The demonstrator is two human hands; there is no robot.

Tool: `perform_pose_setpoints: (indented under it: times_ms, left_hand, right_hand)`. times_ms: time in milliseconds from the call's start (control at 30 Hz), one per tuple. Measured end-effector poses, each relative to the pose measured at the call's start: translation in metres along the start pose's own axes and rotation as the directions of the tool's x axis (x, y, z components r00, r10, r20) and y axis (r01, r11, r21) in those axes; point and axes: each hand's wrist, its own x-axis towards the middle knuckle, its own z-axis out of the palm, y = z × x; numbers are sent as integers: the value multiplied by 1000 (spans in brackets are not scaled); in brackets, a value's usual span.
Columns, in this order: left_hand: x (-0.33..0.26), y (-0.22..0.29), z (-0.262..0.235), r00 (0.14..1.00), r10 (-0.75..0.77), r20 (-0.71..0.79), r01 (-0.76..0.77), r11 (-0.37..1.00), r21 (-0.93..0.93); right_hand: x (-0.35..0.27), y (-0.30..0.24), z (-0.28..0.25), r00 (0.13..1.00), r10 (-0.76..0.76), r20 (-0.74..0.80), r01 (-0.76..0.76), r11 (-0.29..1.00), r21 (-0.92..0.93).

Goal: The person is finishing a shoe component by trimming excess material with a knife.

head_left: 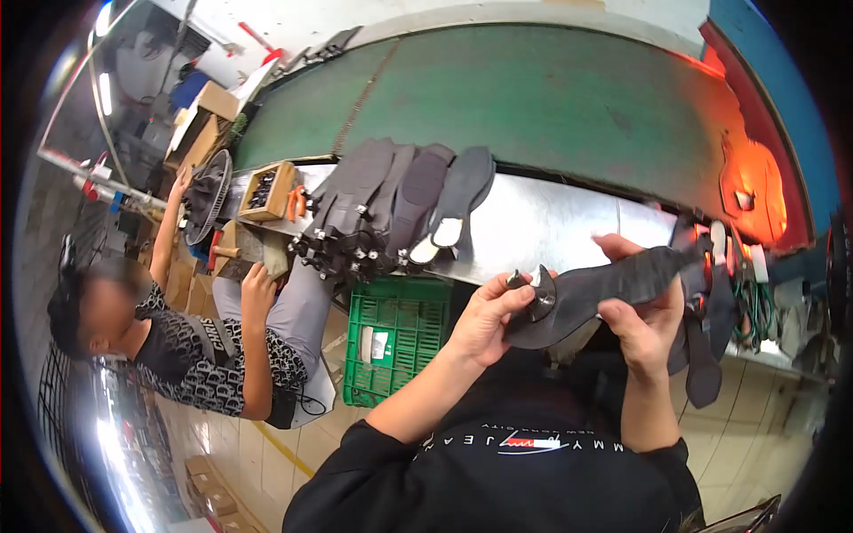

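A dark grey shoe sole [613,280] is held up in front of me, over the near edge of the metal ledge. My left hand [484,324] pinches a small black curved piece [541,300] with a pale metallic tip against the sole's left end. My right hand [647,324] is wrapped around the sole's right part, thumb on the near side and fingers behind it. More dark soles [355,182] lie in an overlapping row on the ledge to the left, with several small black parts with shiny tips clustered at their near ends.
A green conveyor belt [533,98] runs behind the metal ledge [551,222]. Orange light glows at its right end [755,186]. A green crate [391,306] stands below the ledge. At left sits a co-worker [213,346] near a wooden box [267,191] and a fan [209,195]. Dark soles [702,355] hang at right.
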Motion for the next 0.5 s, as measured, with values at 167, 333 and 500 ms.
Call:
perform_pose_setpoints:
  times_ms: [167,333,500]
  left_hand:
    - [1,-18,-25,989,28,146,-40,996,84]
    - [-3,-9,-41,990,44,131,-73,971,226]
    - [-10,-8,-49,999,19,50,-30,975,220]
  right_hand:
    - [3,4,9,999,37,-6,-34,963,266]
    - [-15,17,-13,896,358,262,-435,826,358]
    - [-42,25,-9,846,494,202,-513,857,54]
